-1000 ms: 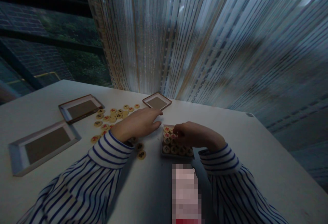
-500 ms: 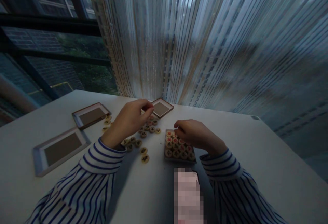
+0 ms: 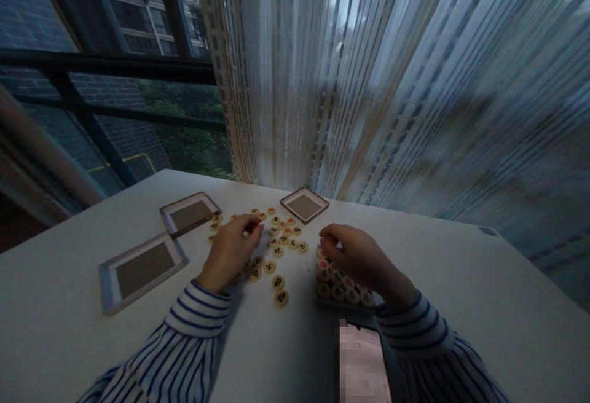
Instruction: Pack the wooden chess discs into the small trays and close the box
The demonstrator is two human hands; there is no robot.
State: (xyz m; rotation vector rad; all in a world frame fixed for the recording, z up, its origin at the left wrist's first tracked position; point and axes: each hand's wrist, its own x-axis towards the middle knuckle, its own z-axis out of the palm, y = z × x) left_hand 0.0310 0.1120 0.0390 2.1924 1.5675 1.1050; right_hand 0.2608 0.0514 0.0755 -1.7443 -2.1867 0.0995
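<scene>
My left hand [image 3: 233,249] hovers above loose round Chinese chess pieces [image 3: 270,267], wooden with black or red characters. Its thumb and forefinger are brought together; whether a piece is between them is hidden. My right hand [image 3: 357,255] is over the far edge of a square box [image 3: 343,303], its fingers curled in and closed. What those fingers hold, if anything, I cannot make out. Rows of chess pieces [image 3: 338,293] fill the visible part of the box, red characters at the far left and black ones nearer. The hand covers the box's far right part.
On the white table [image 3: 271,354] lie a shallow square tray [image 3: 318,214] at the back and two rectangular trays, one brown-rimmed [image 3: 166,223], one pale [image 3: 113,298]. A phone [image 3: 364,360] is in front of the box. A striped string curtain [image 3: 295,83] hangs behind.
The view has swung left, so the table appears further right. My left hand has drawn back from the square tray towards the nearer pieces. My right hand has shifted slightly towards the box's far side.
</scene>
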